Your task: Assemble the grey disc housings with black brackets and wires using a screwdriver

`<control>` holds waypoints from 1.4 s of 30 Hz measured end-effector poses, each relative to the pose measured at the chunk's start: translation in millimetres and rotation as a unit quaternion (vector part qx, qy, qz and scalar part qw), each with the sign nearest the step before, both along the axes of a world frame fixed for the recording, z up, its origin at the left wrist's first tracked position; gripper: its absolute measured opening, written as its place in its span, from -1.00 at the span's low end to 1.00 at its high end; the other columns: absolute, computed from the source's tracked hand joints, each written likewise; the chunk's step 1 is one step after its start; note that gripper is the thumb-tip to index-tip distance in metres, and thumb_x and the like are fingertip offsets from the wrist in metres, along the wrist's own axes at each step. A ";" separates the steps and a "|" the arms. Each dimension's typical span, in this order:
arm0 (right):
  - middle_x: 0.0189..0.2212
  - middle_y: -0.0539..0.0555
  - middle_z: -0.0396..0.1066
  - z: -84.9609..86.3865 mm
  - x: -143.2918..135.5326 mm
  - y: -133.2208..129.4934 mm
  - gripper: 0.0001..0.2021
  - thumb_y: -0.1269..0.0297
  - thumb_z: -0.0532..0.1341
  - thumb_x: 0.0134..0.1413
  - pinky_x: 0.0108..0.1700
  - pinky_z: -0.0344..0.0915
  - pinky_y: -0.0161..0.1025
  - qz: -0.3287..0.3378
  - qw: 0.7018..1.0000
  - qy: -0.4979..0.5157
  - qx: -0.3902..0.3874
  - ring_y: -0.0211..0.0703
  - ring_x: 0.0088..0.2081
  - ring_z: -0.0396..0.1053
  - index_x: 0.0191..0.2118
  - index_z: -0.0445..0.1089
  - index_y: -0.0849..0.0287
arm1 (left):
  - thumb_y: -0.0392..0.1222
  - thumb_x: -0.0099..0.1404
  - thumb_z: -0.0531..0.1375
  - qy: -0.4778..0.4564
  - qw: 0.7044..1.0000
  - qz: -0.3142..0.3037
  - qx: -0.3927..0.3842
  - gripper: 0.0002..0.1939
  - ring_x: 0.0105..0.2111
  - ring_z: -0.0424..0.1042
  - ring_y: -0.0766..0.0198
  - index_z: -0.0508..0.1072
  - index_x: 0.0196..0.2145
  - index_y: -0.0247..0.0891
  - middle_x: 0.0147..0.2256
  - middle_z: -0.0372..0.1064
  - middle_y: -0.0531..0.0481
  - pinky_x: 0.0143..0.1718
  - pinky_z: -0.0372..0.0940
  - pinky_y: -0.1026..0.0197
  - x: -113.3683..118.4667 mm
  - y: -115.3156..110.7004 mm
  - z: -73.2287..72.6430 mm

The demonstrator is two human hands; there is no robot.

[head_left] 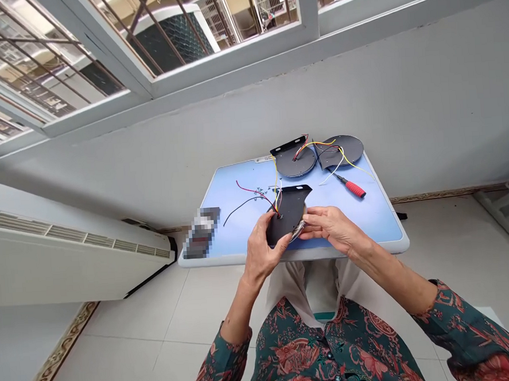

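A black round plate with a slotted bracket edge is tilted up at the near side of the small table. My left hand grips its left and lower edge, thumb along the near rim. At the plate's right side, my right hand pinches the shiny, pale rim beneath it; part of that rim is hidden by my fingers. Red, black, yellow and white wires come out of the plate's middle and spread to the left and back. Several small dark screws lie scattered behind it.
Two similar black plates with wires, one at the back and one at the back right, rest on the blue tabletop. A red-handled screwdriver lies at right. A blurred dark object is at left. Wall and window stand behind.
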State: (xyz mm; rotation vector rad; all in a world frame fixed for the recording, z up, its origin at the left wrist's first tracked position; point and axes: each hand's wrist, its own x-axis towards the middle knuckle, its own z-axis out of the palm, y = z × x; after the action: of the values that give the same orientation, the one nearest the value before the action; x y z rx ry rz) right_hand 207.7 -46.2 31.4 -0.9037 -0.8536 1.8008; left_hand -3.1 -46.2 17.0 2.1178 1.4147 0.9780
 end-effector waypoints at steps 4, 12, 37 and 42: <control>-0.24 0.18 0.63 -2.0 -5.1 -10.2 -0.56 0.10 0.45 -0.06 -0.11 0.55 -0.17 -0.009 1.000 0.001 0.005 -0.11 -0.26 0.61 -0.09 0.50 0.25 | 0.12 0.34 0.19 0.019 0.999 0.002 0.037 -0.41 0.16 0.43 -0.05 0.29 0.19 -0.26 0.13 0.43 -0.27 0.21 0.32 -0.08 -0.4 -2.9 -5.1; -0.25 0.18 0.63 -5.6 -11.1 -19.6 -0.50 0.06 0.50 -0.13 -0.13 0.55 -0.16 -0.033 0.999 0.019 0.007 -0.09 -0.28 0.61 -0.09 0.47 0.24 | 0.08 0.36 0.21 0.048 0.994 0.000 0.099 -0.45 0.25 0.33 -0.12 0.30 0.19 -0.26 0.21 0.37 -0.29 0.29 0.23 -0.21 -2.1 -6.3 -16.3; -0.20 0.18 0.63 -15.2 -13.1 -19.6 -0.47 0.00 0.52 -0.18 -0.03 0.54 0.01 -0.037 0.998 0.032 0.027 0.04 -0.13 0.58 -0.09 0.56 0.18 | -0.22 0.46 0.20 0.136 0.947 -0.001 0.289 -0.47 0.30 0.29 -0.10 0.30 0.34 -0.13 0.26 0.32 -0.29 0.25 0.34 -0.18 5.6 -23.6 -38.5; -0.15 0.19 0.62 -12.9 -12.1 -20.2 -0.51 -0.02 0.49 -0.11 -0.04 0.54 -0.02 -0.031 0.998 0.036 0.035 0.03 -0.11 0.57 -0.10 0.57 0.19 | -0.22 0.46 0.19 0.134 0.950 -0.009 0.281 -0.43 0.31 0.28 -0.10 0.25 0.37 -0.09 0.27 0.28 -0.28 0.26 0.34 -0.19 4.2 -24.7 -38.6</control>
State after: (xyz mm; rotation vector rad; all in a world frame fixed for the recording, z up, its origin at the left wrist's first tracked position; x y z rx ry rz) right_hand 195.6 -66.4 18.5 -0.8072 -0.8291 1.7297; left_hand 1.1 -70.9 -21.6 2.7601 1.3427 1.2373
